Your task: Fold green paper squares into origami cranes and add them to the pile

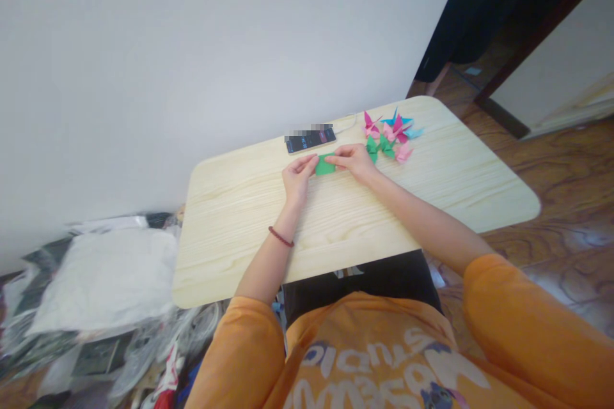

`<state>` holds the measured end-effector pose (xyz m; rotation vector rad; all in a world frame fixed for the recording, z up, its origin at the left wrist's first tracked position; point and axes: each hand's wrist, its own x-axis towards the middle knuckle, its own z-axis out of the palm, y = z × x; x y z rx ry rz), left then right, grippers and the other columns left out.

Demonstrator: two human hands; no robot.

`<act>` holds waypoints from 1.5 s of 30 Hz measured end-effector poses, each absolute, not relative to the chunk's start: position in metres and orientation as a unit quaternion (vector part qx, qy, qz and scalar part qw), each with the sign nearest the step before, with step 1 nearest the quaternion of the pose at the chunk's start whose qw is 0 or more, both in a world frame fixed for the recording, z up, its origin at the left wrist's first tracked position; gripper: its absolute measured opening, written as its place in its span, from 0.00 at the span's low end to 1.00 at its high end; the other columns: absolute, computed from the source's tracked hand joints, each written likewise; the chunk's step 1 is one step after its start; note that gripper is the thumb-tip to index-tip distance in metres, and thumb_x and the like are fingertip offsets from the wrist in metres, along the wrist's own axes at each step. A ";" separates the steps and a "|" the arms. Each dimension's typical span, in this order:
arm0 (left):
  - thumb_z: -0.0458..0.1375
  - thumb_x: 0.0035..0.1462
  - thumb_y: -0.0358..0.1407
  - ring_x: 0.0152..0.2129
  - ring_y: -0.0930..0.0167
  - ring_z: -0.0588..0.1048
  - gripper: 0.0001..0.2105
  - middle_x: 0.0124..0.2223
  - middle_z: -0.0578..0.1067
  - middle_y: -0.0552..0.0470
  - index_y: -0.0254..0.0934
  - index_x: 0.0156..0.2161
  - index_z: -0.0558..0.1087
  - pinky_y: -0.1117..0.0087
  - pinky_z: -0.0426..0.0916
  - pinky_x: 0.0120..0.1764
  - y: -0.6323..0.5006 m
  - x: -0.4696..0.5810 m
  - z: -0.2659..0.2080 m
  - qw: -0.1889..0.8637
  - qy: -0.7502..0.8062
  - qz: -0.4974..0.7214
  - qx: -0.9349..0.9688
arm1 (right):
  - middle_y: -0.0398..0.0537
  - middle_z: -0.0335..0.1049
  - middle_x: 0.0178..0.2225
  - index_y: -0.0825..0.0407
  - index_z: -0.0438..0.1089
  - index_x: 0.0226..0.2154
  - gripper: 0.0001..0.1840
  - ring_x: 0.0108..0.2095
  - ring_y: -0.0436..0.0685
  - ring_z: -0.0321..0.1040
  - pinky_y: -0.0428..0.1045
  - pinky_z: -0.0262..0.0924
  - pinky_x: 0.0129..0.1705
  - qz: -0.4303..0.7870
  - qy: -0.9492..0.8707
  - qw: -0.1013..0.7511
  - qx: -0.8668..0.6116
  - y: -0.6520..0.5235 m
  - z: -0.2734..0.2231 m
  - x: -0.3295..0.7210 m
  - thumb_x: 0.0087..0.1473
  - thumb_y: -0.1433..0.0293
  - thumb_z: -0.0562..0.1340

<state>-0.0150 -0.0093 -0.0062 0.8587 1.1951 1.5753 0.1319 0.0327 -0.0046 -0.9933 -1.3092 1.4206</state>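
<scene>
A small green piece of folded paper [325,166] is held between both hands above the wooden table. My left hand [300,174] pinches its left edge, a dark red bracelet on the wrist. Its upper right side is gripped by the fingers of my right hand [355,162]. Just beyond the right hand lie several folded paper cranes: green ones [386,146], pink ones [371,126] and blue ones [398,118]. The right hand partly covers the nearest green crane.
A lit phone [311,139] with a white cable lies by the wall. Under my arms is the pale wooden table [230,223] with rounded corners. White and clear plastic bags [105,275] are heaped at left. A person in dark shorts [472,25] stands at upper right.
</scene>
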 end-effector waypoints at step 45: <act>0.71 0.39 0.38 0.30 0.69 0.79 0.11 0.33 0.81 0.48 0.35 0.30 0.79 0.66 0.73 0.40 -0.007 -0.017 -0.008 0.421 0.487 0.658 0.391 | 0.37 0.57 0.12 0.53 0.68 0.17 0.23 0.17 0.45 0.49 0.47 0.41 0.21 0.564 -0.542 0.466 -0.414 0.032 -0.002 0.132 0.29 0.54 0.74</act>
